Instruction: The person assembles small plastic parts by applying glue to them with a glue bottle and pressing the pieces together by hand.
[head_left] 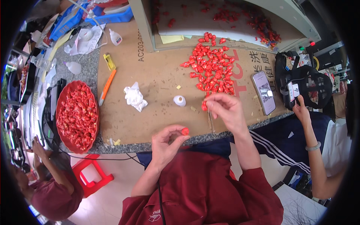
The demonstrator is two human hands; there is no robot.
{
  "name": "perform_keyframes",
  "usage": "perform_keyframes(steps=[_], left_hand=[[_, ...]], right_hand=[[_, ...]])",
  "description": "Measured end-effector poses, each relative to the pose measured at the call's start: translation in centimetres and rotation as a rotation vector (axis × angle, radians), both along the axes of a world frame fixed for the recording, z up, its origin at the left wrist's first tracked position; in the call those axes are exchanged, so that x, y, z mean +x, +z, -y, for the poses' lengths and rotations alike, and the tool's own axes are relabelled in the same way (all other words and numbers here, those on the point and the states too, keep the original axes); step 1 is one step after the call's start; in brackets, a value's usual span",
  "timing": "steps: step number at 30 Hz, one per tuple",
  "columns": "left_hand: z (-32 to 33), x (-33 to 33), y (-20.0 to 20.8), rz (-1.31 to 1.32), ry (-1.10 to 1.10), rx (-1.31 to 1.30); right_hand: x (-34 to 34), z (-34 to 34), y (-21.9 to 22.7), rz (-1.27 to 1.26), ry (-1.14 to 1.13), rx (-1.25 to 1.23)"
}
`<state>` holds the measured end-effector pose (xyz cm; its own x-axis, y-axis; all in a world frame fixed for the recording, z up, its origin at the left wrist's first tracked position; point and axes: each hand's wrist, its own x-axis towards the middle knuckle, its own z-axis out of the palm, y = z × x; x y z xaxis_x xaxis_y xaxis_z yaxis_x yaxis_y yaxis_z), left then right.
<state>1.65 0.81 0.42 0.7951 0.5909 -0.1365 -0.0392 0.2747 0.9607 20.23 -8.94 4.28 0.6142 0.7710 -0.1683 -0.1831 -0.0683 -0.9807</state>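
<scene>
Near the front edge of the table, my left hand (167,144) pinches a small round red piece (185,131) between thumb and fingertips. Farther right and a little higher, my right hand (227,110) is closed on a small red bulb-shaped piece (204,106). Thin clear strands (211,123) hang below its fingers; whether it holds them I cannot tell. Just beyond that hand spreads a pile of similar shiny red pieces (212,65). Between and beyond my hands stands a small white bottle (179,101) with a brownish tip, and left of it lies a crumpled white tissue (135,96).
A red oval basin (60,116) full of red pieces stands at the left. Near it lie an orange cutter knife (108,86) and a yellow tool (109,62). A phone (264,92) lies right. Behind is an open-fronted box (240,26). Co-workers sit left and right.
</scene>
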Motion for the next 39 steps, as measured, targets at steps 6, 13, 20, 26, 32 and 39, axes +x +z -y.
perform_keyframes(steps=[6, 13, 20, 26, 32, 39], left_hand=[[0.8, 0.8, 0.1, -0.077, 0.008, 0.196], [0.8, 0.6, 0.9, -0.077, 0.009, 0.401], [0.8, 0.5, 0.2, -0.005, 0.061, 0.576], [0.7, 0.9, 0.4, 0.033, 0.105, 0.801], [0.7, 0.9, 0.1, 0.075, 0.135, 0.918], [0.5, 0.5, -0.1, 0.121, 0.124, 0.936]], right_hand=[[-3.9, 2.4, -0.6, -0.072, 0.041, 0.034], [-4.9, 2.3, -0.8, 0.258, 0.083, 0.034], [-5.9, 2.5, -1.6, 0.028, -0.003, 0.073], [-6.5, 3.1, -2.4, 0.168, 0.007, 0.078], [-7.4, 3.0, -2.6, 0.150, -0.057, 0.107], [-7.8, 3.1, -2.9, 0.205, -0.059, 0.126]])
